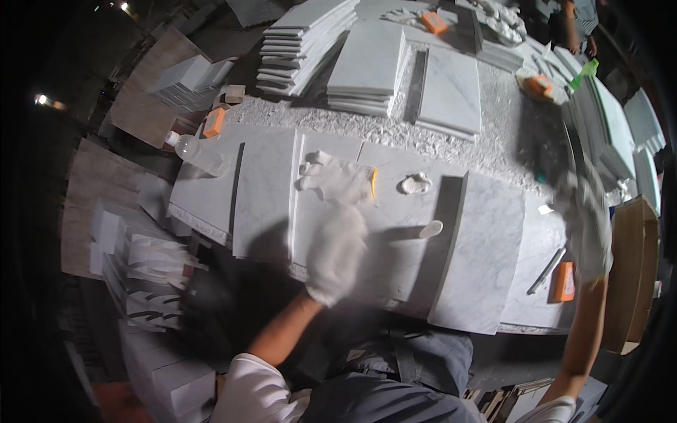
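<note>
A long workbench [493,134] strewn with stone chips carries stacks of white marble tiles [367,60] at the back and, near the person, a row of marble slabs [395,211] lying flat side by side. The gloved left hand [335,254] rests palm-down on the middle slab with its fingers together and closed on nothing, while the gloved right hand [589,225] is raised over the bench's right end, too blurred to tell its grip. Smaller things lie about: a spare white glove [331,180] with a yellow scraper [373,183] just beside it, a lump of white putty [415,184], a clear plastic bottle [194,151] at the left end and an orange box [563,282] near the right hand.
</note>
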### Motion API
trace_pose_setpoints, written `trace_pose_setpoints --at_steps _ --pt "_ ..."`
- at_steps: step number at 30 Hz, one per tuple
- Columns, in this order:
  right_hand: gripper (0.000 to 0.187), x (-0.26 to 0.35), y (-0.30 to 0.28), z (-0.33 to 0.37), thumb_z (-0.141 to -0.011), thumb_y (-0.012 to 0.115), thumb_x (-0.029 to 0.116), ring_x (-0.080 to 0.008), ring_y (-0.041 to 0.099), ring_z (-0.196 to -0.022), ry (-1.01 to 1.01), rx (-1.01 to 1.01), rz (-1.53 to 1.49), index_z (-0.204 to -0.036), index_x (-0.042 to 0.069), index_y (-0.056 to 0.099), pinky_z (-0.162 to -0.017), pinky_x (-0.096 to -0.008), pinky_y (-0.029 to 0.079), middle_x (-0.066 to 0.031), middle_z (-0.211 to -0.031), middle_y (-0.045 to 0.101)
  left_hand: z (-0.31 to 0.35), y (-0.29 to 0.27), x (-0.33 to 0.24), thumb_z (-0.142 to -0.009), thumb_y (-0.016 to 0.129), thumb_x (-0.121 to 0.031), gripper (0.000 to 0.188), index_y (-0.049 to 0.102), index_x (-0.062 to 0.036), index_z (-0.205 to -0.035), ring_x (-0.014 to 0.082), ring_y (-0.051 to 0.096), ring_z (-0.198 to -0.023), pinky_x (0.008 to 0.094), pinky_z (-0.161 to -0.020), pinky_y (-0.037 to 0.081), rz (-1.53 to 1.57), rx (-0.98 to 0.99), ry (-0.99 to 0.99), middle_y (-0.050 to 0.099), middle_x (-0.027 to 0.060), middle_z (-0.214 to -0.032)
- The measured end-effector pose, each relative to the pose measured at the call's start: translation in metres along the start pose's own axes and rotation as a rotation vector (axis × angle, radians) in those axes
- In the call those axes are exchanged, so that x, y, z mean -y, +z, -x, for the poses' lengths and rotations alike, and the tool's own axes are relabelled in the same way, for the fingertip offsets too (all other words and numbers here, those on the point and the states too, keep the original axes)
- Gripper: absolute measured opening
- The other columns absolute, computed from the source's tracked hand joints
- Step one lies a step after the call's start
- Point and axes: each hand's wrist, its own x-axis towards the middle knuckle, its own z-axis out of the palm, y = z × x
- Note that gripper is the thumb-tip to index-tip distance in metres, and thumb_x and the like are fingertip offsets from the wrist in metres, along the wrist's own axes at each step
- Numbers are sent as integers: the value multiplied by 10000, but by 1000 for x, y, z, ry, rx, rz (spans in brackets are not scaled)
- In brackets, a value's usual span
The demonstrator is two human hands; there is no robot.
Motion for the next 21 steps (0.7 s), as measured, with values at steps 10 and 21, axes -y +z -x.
trace_pose_setpoints --at_steps 10,21 --pt "374 -177 -25 208 -1062 531 99 -250 719 -949 -155 -851 536 -1420 -3 505 -855 -367 591 -160 -1142 702 28 167 -111 -997 433 -572 681 474 -112 -1497 308 330 -1501 500 -1258 213 -322 834 507 405 127 -1597" --pt "328 -204 -18 203 -1062 521 80 -234 724 -914 -297 -921 542 -1374 -21 530 -864 -349 578 -160 -1150 704 -98 299 -47 -1028 236 -657 800 293 -103 -1602 323 192 -1558 464 -1266 67 -730 676 291 256 135 -1676"
